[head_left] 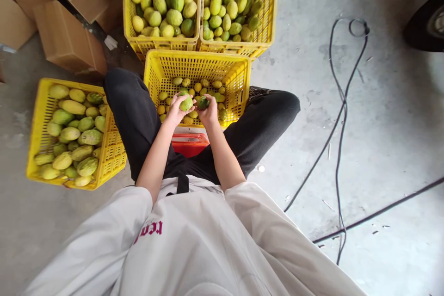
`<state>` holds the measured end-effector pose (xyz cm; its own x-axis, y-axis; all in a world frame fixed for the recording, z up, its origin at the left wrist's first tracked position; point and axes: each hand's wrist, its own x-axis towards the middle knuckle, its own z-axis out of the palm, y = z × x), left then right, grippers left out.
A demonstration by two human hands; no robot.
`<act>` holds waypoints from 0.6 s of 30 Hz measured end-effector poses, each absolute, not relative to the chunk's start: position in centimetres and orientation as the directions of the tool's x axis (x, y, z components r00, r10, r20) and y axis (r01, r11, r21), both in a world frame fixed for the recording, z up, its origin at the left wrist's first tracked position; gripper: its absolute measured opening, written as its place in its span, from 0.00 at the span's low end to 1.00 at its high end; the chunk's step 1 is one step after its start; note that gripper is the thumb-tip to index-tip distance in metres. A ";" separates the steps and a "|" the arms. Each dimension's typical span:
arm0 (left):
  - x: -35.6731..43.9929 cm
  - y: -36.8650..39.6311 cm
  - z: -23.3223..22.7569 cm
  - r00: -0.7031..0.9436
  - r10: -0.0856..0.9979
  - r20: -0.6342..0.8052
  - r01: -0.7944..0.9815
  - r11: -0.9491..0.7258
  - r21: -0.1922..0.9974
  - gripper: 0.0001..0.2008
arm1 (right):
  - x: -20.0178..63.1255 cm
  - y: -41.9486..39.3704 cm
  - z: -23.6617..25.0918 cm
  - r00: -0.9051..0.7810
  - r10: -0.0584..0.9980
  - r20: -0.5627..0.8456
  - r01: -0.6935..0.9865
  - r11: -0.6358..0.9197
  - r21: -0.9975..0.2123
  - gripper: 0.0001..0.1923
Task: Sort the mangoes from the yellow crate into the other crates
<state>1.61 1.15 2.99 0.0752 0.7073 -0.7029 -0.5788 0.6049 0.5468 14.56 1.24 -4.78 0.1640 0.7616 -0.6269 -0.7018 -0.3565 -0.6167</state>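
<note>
Both hands are up over the crate between my knees. My left hand [177, 108] is curled around a pale green fruit [186, 102], fingers closed on it from the side. My right hand [209, 111] grips a darker green fruit [203, 102], smaller than the other, and the two fruits sit just beside each other above the near edge of the middle yellow crate [239, 78]. That crate holds only a loose layer of small yellow-green fruit. A red stool [189, 144] shows under me. Beyond the middle crate stand two fuller yellow crates [267, 23] side by side, heaped with fruit. Another yellow crate [36, 120] of larger fruit sits by my left leg, with cardboard boxes [65, 37] behind it. Black cables [342, 115] trail across the concrete floor on my right.
</note>
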 end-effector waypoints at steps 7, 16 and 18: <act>1.1 1.5 2.0 0.061 0.687 -0.724 -0.697 0.548 0.462 0.11 | 14.4 1.3 -2.7 0.145 0.717 -0.682 -0.827 -0.290 -0.482 0.13; 0.5 0.8 3.2 0.097 0.732 -0.674 -0.549 0.604 0.577 0.11 | 14.7 0.1 -2.0 0.145 0.735 -0.662 -0.786 -0.320 -0.528 0.14; 0.3 0.8 3.2 0.099 0.734 -0.672 -0.525 0.612 0.591 0.14 | 15.1 -0.2 -2.0 0.136 0.757 -0.639 -0.762 -0.333 -0.556 0.15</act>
<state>0.28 0.79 3.17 0.0994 0.7341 -0.6717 -0.5253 0.6120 0.5911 15.14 -0.20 -1.98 0.1355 0.7574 -0.6388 -0.7616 -0.3328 -0.5561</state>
